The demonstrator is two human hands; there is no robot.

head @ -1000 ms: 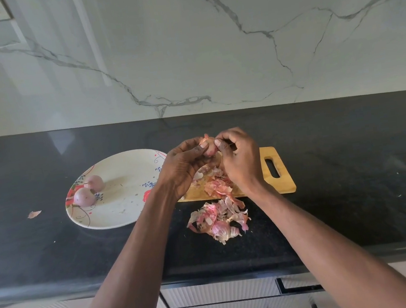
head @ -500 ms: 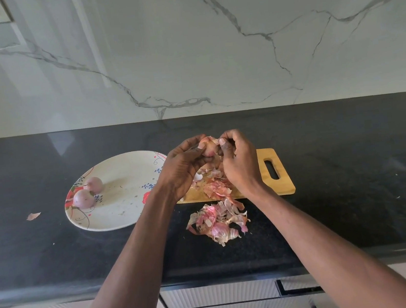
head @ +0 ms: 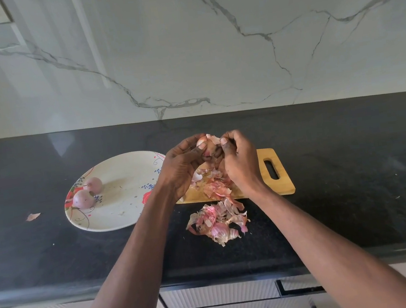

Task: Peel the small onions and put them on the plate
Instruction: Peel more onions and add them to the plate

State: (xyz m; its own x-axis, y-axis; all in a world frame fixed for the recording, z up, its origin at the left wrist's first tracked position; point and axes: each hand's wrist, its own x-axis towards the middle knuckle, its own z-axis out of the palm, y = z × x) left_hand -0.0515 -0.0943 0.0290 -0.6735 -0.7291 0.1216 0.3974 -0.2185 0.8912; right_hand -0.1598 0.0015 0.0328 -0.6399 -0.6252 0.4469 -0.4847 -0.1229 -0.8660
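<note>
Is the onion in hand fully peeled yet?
Not yet. The onion in the left hand still has skin attached, which the right hand pinches.

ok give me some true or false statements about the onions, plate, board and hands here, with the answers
1. Two peeled small pink onions lie on the white floral oval plate. True.
2. The left hand rests flat on the black stone countertop. False: it holds a partly peeled small onion up above the wooden cutting board.
3. The right hand pinches a loose flap of skin on that onion. True.
4. The pile of pink onion skins lies on the plate. False: it lies on the countertop, in front of the board.
5. The board's handle slot points towards the plate. False: it is on the side away from the plate.
</note>
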